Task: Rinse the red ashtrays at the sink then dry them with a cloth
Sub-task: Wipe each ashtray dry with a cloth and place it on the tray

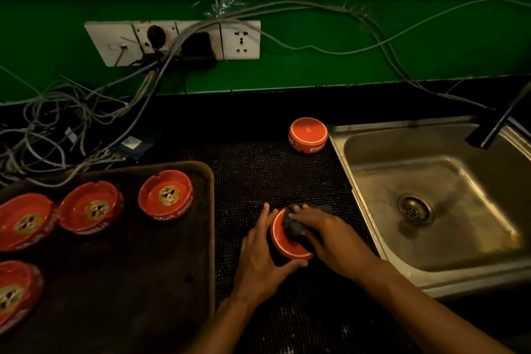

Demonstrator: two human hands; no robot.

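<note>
- Near centre, on the black studded mat (258, 169) of the counter (230, 112): an upturned red ashtray (287, 247), base up, white ring round its edge
- Left hand (260, 256) cupped round the ashtray's left side, fingers reaching along the far edge, thumb curled under the near edge; steadies it
- Right hand (324, 233) clenched on a dark cloth (296, 223), pressing it onto the ashtray's base; part of the cloth trails onto the mat at the far side
- Farther off, at the mat's right far corner, just beside the sink (362, 204): a second upturned ashtray (308, 134), untouched
- Right: steel sink, drain (413, 209) in the middle, dark tap (494, 126) slanting over the far right corner
- Left: dark tray (172, 267) with four ashtrays right way up, gold emblem in each; one at the far right of the tray (165, 194), two to its left (90, 207) (26, 220), one at the near left edge (17, 293), partly cut off
- Far: green wall, white socket panel (172, 40), grey cables (71, 123) hanging and heaped on the counter at far left
</note>
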